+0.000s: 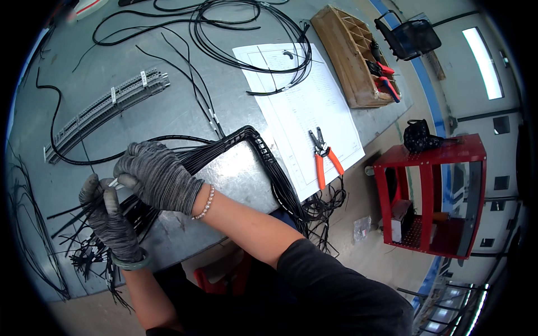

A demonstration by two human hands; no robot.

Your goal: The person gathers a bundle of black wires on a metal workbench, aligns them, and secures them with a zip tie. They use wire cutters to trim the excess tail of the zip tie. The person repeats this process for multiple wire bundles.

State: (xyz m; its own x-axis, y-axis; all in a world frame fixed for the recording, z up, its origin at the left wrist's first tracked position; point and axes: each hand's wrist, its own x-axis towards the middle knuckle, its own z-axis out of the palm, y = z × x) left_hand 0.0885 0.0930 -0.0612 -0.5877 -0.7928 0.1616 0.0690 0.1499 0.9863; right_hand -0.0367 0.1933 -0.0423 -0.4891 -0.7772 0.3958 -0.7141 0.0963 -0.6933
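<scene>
My left hand (116, 227), in a grey knit glove, is closed round several thin black wires (67, 211) whose ends stick out to the left. My right hand (154, 175), gloved alike, meets it from above with thumb and fingers pinched. Between the two hands' fingertips shows a small white piece (114, 182), too small to name surely. From the hands a thick bundle of black wires (204, 154) runs right, bends at a corner and drops toward the table edge. Many loose wire ends (89, 252) fan out below my left hand.
Left of centre lies a grey terminal rail (106, 112). Orange-handled wire strippers (325, 159) rest on a paper drawing (297, 112). A black cable coil (196, 33) overlaps the sheet. Behind stands a wooden tool box (347, 61); a red cart (428, 190) stands off to the right.
</scene>
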